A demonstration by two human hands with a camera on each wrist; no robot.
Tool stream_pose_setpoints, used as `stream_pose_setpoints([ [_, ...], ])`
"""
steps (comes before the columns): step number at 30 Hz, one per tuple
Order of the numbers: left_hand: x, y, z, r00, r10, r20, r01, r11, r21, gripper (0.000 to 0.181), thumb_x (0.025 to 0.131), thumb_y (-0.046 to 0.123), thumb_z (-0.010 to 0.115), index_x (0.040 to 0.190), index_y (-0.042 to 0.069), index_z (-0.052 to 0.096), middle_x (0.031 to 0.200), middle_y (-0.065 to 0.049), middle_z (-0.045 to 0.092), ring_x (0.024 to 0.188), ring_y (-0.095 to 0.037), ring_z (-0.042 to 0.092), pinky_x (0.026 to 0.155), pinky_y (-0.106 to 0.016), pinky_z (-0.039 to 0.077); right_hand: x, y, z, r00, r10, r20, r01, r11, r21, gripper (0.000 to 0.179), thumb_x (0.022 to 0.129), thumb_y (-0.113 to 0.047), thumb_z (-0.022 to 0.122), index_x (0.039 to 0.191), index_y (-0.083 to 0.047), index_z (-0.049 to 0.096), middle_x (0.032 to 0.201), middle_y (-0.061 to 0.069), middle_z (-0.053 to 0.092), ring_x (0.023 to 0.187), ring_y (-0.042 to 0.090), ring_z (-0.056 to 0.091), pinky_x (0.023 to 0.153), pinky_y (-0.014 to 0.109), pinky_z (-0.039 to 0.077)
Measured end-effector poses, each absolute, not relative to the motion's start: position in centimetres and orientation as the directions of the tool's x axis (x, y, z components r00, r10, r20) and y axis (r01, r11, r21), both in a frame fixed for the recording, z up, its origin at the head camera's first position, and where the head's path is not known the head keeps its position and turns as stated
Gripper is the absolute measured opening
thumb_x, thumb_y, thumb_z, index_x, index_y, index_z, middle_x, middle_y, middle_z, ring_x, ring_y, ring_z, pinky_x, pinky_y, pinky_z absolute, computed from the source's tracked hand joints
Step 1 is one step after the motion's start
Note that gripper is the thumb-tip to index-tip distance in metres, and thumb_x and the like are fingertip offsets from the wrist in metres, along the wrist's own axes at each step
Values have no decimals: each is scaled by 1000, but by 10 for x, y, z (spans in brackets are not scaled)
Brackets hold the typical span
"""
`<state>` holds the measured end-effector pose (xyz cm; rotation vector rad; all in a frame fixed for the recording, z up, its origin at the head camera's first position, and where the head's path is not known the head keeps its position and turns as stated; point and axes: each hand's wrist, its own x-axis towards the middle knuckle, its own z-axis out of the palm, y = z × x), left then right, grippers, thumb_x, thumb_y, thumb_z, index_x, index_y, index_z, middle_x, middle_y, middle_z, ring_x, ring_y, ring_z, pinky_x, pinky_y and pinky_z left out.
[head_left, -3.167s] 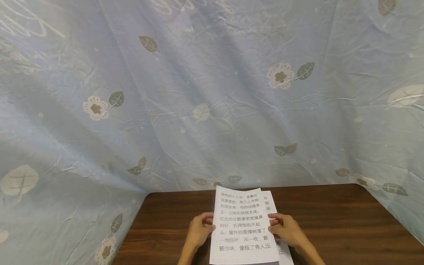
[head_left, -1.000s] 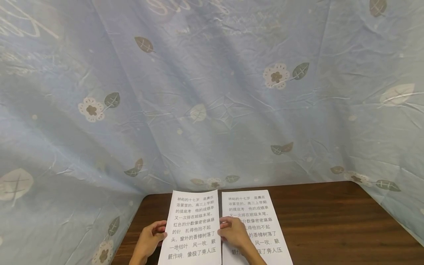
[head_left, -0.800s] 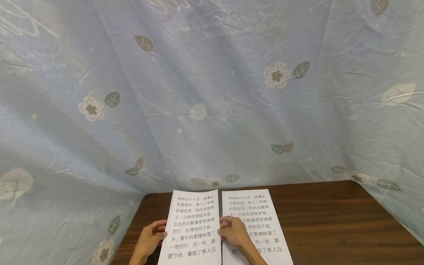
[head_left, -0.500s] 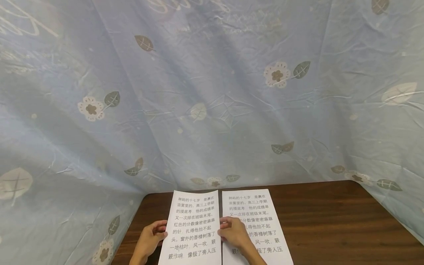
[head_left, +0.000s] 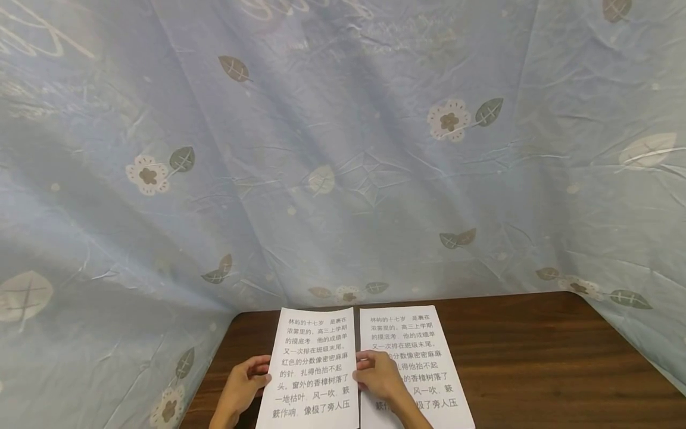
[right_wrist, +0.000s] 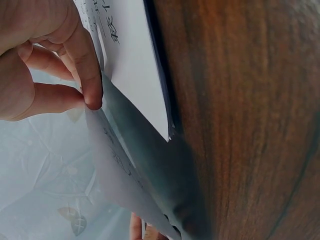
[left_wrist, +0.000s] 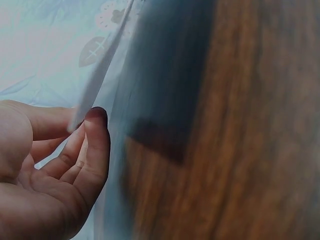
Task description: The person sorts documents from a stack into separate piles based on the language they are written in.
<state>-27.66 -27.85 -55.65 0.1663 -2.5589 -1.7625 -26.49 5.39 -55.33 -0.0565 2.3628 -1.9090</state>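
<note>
A white printed sheet of paper (head_left: 311,369) is held up above the table on the left. My left hand (head_left: 242,384) pinches its left edge between thumb and fingers; the left wrist view shows that pinch, with the hand (left_wrist: 60,170) on the sheet's edge. On the opposite edge my right hand (head_left: 379,376) pinches the same sheet, seen close up in the right wrist view, where the held sheet (right_wrist: 115,165) slants down from the fingertips. To the right, a second printed sheet (head_left: 423,357) with matching text lies on top of a paper stack (right_wrist: 137,75), partly covered by my right hand and forearm.
The brown wooden table (head_left: 536,357) extends to the right of the papers. A pale blue cloth (head_left: 343,149) with leaf and flower prints hangs behind the table and along both sides.
About three seconds ago the held sheet overlapped the other paper; both hands have since carried it left, leaving a narrow gap. Over the last second the hands have stayed nearly still.
</note>
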Motion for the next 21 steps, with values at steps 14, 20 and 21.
stream_pose_setpoints([
  [14, -271, -280, -543, -989, -143, 26, -43, 465, 884, 42, 95, 6, 78, 133, -10, 67, 112, -19, 75, 87, -18, 73, 67, -29, 64, -266, 97, -540, -1000, -7, 25, -26, 387, -922, 40, 92, -12, 76, 126, 10, 71, 99, 12, 78, 71, 16, 75, 63, 29, 63],
  [20, -270, -262, -535, -994, -111, 18, -32, 433, 901, 43, 97, 9, 76, 136, -9, 66, 110, -16, 74, 86, -17, 68, 67, -29, 62, -262, 128, -540, -998, 67, 5, 23, 417, -909, 40, 92, -13, 76, 127, 8, 72, 98, 9, 77, 70, 16, 73, 62, 28, 62],
  [21, -270, -257, -534, -995, -100, 25, -20, 429, 903, 44, 97, 9, 77, 135, -9, 66, 109, -16, 74, 85, -17, 68, 66, -29, 62, -260, 133, -541, -997, 80, 4, 30, 417, -908, 40, 92, -12, 76, 126, 7, 72, 98, 9, 77, 70, 17, 73, 62, 28, 61],
])
